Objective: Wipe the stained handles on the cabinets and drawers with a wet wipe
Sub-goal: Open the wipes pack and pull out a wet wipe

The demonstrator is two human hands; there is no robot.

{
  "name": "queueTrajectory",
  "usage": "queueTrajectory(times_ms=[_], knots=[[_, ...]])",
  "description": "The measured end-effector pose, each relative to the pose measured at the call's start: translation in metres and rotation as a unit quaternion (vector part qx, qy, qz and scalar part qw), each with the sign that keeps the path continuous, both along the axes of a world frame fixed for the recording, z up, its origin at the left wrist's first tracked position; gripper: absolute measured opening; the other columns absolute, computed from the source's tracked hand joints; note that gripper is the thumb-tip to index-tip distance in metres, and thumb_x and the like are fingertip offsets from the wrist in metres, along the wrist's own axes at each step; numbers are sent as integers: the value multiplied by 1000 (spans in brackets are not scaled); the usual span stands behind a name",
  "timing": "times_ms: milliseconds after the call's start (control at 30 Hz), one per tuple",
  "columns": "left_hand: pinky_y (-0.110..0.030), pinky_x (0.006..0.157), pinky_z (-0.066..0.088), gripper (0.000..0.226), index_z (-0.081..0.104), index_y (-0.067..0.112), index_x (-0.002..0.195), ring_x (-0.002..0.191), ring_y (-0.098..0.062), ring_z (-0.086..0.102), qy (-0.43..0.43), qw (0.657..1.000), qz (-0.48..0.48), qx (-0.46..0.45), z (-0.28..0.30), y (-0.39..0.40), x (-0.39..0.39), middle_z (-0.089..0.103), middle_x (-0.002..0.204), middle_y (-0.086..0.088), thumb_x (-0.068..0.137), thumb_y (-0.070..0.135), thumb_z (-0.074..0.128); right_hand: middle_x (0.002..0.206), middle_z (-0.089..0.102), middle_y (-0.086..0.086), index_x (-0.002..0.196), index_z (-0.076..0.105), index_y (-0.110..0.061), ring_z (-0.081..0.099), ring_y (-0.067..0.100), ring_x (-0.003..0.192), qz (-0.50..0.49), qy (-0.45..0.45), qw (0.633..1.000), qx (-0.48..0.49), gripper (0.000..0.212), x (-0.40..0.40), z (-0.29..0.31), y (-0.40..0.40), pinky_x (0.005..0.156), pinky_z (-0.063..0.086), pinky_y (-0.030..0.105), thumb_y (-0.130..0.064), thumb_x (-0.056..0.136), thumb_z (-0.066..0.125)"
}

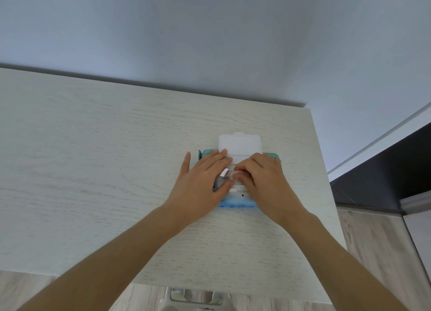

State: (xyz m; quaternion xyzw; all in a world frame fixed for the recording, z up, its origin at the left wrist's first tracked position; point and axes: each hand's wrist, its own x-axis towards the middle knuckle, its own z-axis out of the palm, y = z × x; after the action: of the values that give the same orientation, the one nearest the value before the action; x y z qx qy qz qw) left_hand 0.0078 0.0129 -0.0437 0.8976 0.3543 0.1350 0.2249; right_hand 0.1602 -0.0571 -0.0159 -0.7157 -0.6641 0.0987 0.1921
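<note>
A blue and teal pack of wet wipes (pixel 235 202) lies on the pale wood-grain cabinet top (pixel 105 161). Its white plastic lid (pixel 239 144) is flipped open towards the wall. My left hand (pixel 203 182) lies flat on the left half of the pack, fingers straight, holding it down. My right hand (pixel 263 182) rests on the right half, and its curled fingertips pinch at the white wipe in the opening. The wipe itself is mostly hidden under my fingers. No cabinet or drawer handle can be seen from above the top.
A plain wall (pixel 210 42) runs behind the cabinet top. The top's right edge drops to wood-look flooring (pixel 377 252) and a dark unit (pixel 384 175). A white handle-like fitting (pixel 196 298) shows below the front edge.
</note>
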Motion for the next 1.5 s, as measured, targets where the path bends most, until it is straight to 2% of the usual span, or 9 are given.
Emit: queueTrajectory(times_ms=[167, 400, 700, 867, 1033, 1167, 1267, 1400, 1500], knots=[[-41, 114, -19, 53, 31, 31, 145, 139, 9, 7, 24, 1000, 9, 13, 4, 1, 1, 21, 154, 17, 96, 48, 42, 82, 61, 6, 83, 62, -5, 49, 18, 78, -52, 40, 996, 63, 10, -6, 0, -5, 79, 40, 30, -2, 91, 58], [-39, 112, -22, 53, 28, 31, 146, 131, 14, -6, 26, 1000, 7, 10, 0, -3, 2, 16, 155, 17, 97, 48, 39, 94, 55, 3, 101, 61, -11, 53, 18, 74, -66, -24, 997, 26, 16, -14, 7, -2, 65, 49, 32, -22, 97, 51], [-40, 111, -23, 53, 28, 31, 146, 140, 6, 2, 39, 999, 12, 21, 0, -3, 3, 16, 155, 17, 97, 48, 38, 94, 53, 1, 101, 65, -12, 52, 15, 72, -76, -9, 996, 35, 16, -5, 19, -4, 64, 49, 30, -20, 96, 52], [-40, 111, -24, 53, 29, 31, 146, 137, 10, 0, 40, 999, 14, 28, 0, -3, 3, 17, 155, 17, 97, 48, 37, 101, 58, 7, 110, 68, -9, 53, 14, 81, -53, 35, 998, -16, 21, -15, 14, -2, 71, 40, 12, -11, 94, 54], [-40, 111, -24, 54, 23, 33, 147, 140, 6, 1, 55, 998, 15, 33, -2, 0, 4, 13, 156, 18, 97, 50, 35, 93, 63, 8, 99, 72, -4, 54, 12, 70, -141, 14, 988, 64, 18, 6, 38, -11, 74, 34, 1, 2, 87, 60], [-29, 113, -20, 71, 3, 33, 149, 141, 2, 8, -10, 1000, 21, 16, -1, -2, 4, 9, 157, 13, 94, 48, 46, 88, 51, -7, 98, 71, -13, 45, -5, 64, -203, 16, 976, 79, 16, 24, 47, -26, 68, 31, -9, -13, 93, 56], [-18, 111, -17, 82, 5, 27, 150, 137, 5, 9, -69, 997, 26, -11, 3, -7, 1, 21, 151, 14, 88, 50, 53, 96, 54, -1, 103, 68, -14, 48, 5, 67, -210, 36, 976, 42, 16, 23, 37, -33, 61, 38, 1, -21, 92, 59], [-43, 118, -4, 66, 26, 23, 148, 144, -13, 17, 34, 989, -75, 124, 4, -17, 1, 28, 154, 3, 93, 60, 21, 97, 46, -9, 110, 64, -21, 45, 5, 78, -239, 63, 969, 20, 28, 20, 26, -38, 56, 35, 2, -39, 90, 58], [-50, 117, -9, 72, 27, 29, 148, 146, -17, 7, 126, 976, -105, 144, 4, -18, 5, 19, 157, 4, 89, 62, 2, 97, 45, -10, 110, 65, -20, 43, 5, 75, -239, 65, 968, 35, 30, 20, 26, -39, 56, 35, 0, -40, 91, 54]])
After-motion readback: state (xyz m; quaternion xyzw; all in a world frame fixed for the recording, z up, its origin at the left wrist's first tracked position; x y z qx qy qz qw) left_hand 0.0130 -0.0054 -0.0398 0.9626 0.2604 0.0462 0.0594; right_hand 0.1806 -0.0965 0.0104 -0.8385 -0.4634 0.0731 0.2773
